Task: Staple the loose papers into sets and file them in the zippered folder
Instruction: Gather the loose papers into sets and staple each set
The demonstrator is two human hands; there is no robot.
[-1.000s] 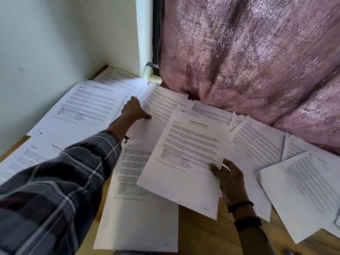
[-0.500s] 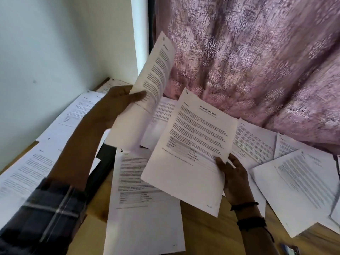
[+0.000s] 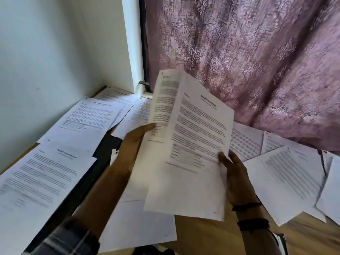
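Overlapping, front sheet [image 3: 195, 144] pinched in right grip [image 3: 237, 179] half-hides rear sheet [image 3: 163, 100] in left grip [image 3: 132, 146].

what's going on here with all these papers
A person is gathering printed pages into a set. The left hand grips one sheet upright, and the right hand holds a second sheet overlapping in front of it, both lifted off the table. Many more papers lie spread around, some over what seems to be a dark folder. No staple shows yet.
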